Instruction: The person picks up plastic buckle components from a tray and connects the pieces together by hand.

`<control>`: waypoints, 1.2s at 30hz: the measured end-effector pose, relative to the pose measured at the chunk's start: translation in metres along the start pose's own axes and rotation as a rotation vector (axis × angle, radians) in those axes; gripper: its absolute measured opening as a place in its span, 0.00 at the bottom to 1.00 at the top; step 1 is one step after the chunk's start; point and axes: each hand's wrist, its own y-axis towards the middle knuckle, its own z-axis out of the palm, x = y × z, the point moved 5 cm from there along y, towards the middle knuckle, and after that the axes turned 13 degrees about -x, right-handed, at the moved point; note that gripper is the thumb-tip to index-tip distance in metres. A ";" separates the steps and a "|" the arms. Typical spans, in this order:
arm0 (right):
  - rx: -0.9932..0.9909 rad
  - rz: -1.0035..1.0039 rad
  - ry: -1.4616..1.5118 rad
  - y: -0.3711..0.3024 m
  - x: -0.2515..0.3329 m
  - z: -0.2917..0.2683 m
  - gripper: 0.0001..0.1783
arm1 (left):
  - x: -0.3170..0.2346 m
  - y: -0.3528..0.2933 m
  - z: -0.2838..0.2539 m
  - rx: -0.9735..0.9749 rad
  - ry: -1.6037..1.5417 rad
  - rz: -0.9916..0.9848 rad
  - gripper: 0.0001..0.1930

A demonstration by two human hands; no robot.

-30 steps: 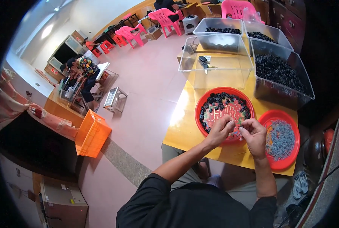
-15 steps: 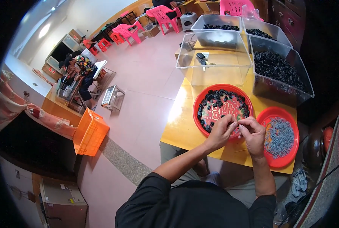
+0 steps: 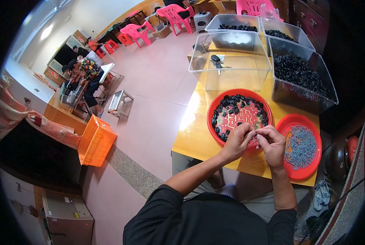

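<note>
And here, right at the centre of it, a tiny part [image 3: 256,135] sits between the fingertips, too small to make out its kind, just above the near rim of a round red tray [image 3: 210,118]! The left hand [image 3: 236,143] pinches it from one side, thumb and forefinger pressed together; the right hand [image 3: 273,148] meets it from the other, thumb and forefinger closed in on the same spot, the two hands all but touching. Beneath them, the tray shows off its patterned floor, with small black pieces [image 3: 231,103] crowding round the far and left sides.

Just to the right, a second red tray [image 3: 320,143], heaped with slim grey pins [image 3: 302,148]! Both trays rest on a yellow counter [image 3: 190,141]. Beyond the trays, a clear bin [image 3: 209,81] with keys [image 3: 216,61] showing through its walls, though whether they lie inside, I can't tell. To its right, a big clear container [image 3: 282,96] loaded with more black pieces, and two more loaded ones behind.

Out on the floor, an orange crate [image 3: 96,141] on the left, a metal step stool [image 3: 119,103] past it, a person in a floral top [image 3: 91,68] bent over a work surface, and pink chairs [image 3: 176,17] at the back!
</note>
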 end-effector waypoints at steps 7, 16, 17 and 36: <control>-0.010 -0.086 -0.070 0.001 0.002 -0.003 0.05 | 0.003 0.003 0.002 -0.005 0.025 -0.044 0.07; -0.002 0.000 -0.048 0.005 -0.017 -0.005 0.06 | 0.008 -0.004 -0.001 0.076 -0.395 -0.476 0.08; 0.004 0.025 -0.005 0.005 -0.016 -0.004 0.06 | 0.008 -0.005 -0.002 0.080 -0.425 -0.500 0.09; 0.018 -0.296 -0.235 -0.002 -0.004 0.002 0.07 | 0.012 -0.012 -0.008 -0.020 -0.264 -0.373 0.05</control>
